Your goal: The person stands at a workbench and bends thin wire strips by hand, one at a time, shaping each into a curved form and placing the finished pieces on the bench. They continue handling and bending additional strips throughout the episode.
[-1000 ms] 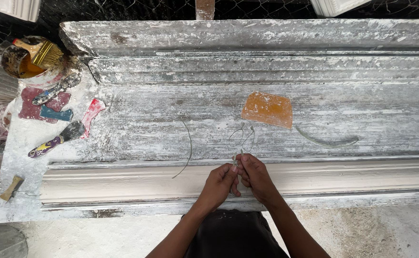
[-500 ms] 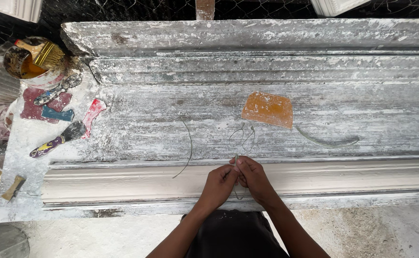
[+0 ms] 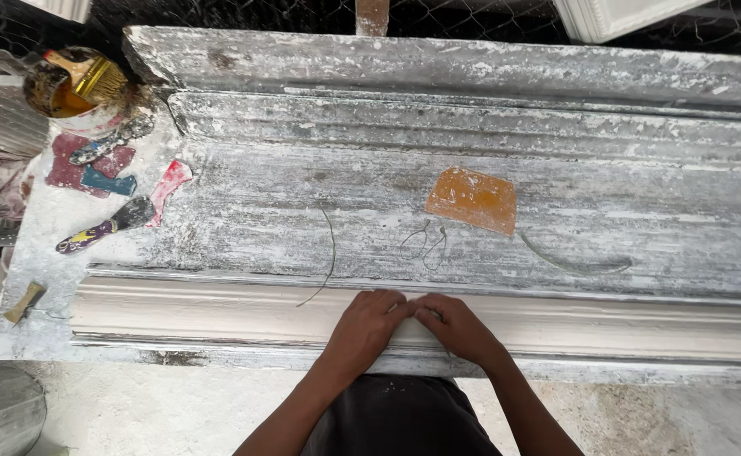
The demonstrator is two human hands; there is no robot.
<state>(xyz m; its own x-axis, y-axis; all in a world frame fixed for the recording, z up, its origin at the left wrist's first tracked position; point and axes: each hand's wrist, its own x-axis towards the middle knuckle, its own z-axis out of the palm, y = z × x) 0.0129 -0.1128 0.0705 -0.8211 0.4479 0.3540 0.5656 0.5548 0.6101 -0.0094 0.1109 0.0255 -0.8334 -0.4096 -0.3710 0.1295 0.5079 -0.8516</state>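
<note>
On the white plaster moulding (image 3: pixel 218 317), left hand (image 3: pixel 369 325) and right hand (image 3: pixel 459 328), fingertips pressed together, touching

Single head-worn camera, looking steeply down from above the person. Forearms enter at the bottom edge; left hand (image 3: pixel 369 325) and right hand (image 3: pixel 457 328) sit low centre, near the lens. The long plaster-caked workbench (image 3: pixel 556 127) runs across the full width, its far edge toward the top. No second view to compare.

No packages, labels, signs or screens show anywhere on this plaster-spattered workbench (image 3: pixel 244 211).
</note>
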